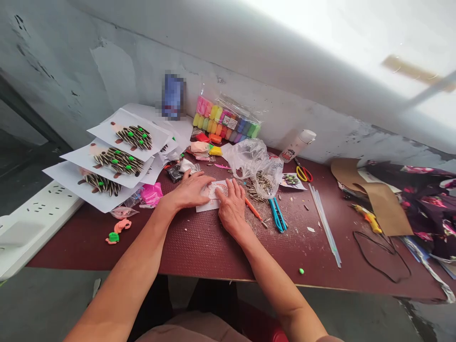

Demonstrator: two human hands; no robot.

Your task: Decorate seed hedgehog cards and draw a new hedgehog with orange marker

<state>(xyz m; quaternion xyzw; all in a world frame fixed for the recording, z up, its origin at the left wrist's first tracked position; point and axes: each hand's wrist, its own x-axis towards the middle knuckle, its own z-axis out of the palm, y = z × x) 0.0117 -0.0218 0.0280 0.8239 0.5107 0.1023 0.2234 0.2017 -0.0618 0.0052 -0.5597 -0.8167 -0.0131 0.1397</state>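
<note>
Left hand (190, 189) lies flat, fingers spread; right hand (231, 206) is arched, fingertips pressing down. Both rest on a small white paper slip (204, 204) on the maroon tabletop (213, 256). Three paper sheets (128, 135) at left carry finished-looking figures of striped sunflower seeds and green clay dots. The visible part of the slip shows pale clay, no seeds; loose sunflower seeds (257, 190) lie just beyond the right hand

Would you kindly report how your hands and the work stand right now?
Left hand at edge of white paper card; right hand with fingers on it. Sunflower seeds, plastic bag just beyond.
</note>
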